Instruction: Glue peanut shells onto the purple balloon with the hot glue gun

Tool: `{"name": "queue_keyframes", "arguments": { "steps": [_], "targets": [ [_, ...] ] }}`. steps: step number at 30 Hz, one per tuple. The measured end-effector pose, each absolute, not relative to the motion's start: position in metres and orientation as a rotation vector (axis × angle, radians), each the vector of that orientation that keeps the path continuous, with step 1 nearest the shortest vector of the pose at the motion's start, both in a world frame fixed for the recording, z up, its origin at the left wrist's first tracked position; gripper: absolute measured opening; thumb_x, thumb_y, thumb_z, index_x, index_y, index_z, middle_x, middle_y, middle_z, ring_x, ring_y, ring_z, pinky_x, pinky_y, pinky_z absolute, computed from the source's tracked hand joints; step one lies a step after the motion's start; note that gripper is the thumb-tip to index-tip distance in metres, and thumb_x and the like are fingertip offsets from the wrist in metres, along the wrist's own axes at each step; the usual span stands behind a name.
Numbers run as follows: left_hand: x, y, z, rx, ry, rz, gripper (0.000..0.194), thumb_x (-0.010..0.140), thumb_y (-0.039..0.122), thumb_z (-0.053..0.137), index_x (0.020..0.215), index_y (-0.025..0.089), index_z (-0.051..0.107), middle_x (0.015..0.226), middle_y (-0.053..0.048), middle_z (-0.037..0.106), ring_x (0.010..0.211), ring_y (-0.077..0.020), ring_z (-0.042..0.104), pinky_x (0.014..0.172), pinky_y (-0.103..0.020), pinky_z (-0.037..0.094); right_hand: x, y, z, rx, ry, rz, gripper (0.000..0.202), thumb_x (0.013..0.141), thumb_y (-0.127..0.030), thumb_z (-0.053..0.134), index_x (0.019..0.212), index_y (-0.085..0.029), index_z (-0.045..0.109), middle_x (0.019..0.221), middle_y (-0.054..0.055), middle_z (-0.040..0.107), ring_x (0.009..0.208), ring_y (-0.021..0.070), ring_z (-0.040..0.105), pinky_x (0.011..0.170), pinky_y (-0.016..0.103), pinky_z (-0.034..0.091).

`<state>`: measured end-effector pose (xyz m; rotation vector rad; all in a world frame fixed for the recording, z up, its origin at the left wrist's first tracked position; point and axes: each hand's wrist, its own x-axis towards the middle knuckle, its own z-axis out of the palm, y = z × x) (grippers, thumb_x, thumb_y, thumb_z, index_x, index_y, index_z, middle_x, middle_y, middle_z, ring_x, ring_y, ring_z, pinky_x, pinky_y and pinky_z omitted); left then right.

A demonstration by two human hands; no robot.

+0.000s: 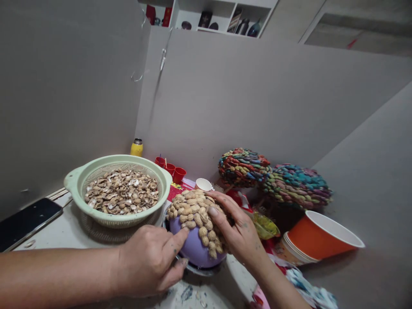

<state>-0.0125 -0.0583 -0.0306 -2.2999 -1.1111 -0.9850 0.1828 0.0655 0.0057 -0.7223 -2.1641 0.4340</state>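
A purple rounded form (193, 248), its top and right side covered with peanut shells (194, 209), rests in a metal dish (206, 271). My left hand (156, 257) points its index finger at the lower edge of the shells, touching there; the thumb is apart below, and the other fingers are curled. Nothing shows in that hand. Over the shells on the right side lies my right hand (240, 229), fingers spread and resting on them. The undersides of its fingers are hidden.
A green basket (72, 182) of shell pieces stands left, beside a phone (30, 219). Behind are a yellow bottle (137, 148), red cups (179, 174) and a white cup (204, 184). Right are colourful shell-covered forms (244, 167), a yellow-green bag (265, 225) and orange paper cups (322, 237).
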Motion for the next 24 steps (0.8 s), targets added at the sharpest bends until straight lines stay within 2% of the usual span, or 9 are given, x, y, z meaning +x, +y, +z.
{"name": "queue_keyframes", "arguments": {
  "steps": [8,24],
  "targets": [
    [-0.01,-0.067,-0.035,-2.312,-1.189,-0.82,0.051,0.086,0.025,0.046,0.127,-0.003,0.038,0.067,-0.012,0.069,0.051,-0.0241,0.063,0.045,-0.037,0.054,0.183,0.066,0.005,-0.731,-2.163,0.409,0.033,0.091,-0.044,0.052,0.114,-0.023,0.063,0.124,0.009,0.061,0.119,0.0276,0.053,0.104,0.044,0.04],
    [-0.012,-0.065,-0.041,-2.396,-1.217,-0.752,0.064,0.084,0.029,0.049,0.134,-0.003,0.027,0.072,-0.012,0.071,0.056,-0.0246,0.065,0.048,-0.036,0.054,0.183,0.066,0.005,-0.737,-2.143,0.405,0.034,0.09,-0.044,0.052,0.113,-0.023,0.064,0.122,0.009,0.062,0.117,0.0277,0.055,0.103,0.044,0.042]
  ]
}}
